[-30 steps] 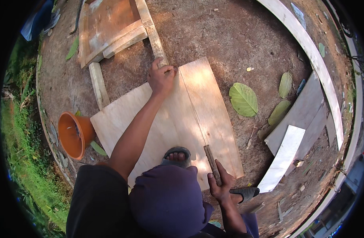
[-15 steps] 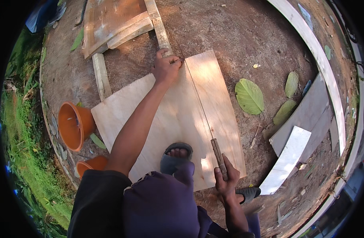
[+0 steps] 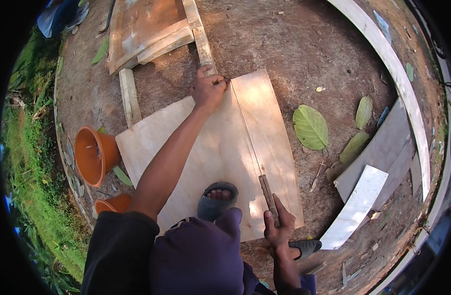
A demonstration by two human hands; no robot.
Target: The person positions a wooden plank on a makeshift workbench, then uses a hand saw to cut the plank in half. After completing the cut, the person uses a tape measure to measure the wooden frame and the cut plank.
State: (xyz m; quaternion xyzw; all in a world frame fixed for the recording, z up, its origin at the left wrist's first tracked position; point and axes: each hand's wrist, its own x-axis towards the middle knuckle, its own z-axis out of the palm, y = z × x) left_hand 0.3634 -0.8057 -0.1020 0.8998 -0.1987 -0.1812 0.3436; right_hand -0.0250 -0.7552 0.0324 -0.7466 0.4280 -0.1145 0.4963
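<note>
Wooden stick [image 3: 265,187] clasped in right hand [image 3: 279,223]; left hand [image 3: 207,94] (underside hidden): grip I can't tell.

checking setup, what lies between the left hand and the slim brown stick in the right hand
In the head view, a flat, pale plywood sheet lies there, crossed by a thin dark line.

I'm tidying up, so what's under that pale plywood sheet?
The plywood sheet hides whatever lies directly beneath. Two wooden beams run up to its far edge, one by the left hand; whether they continue underneath is covered. Brown ground shows around it.
</note>
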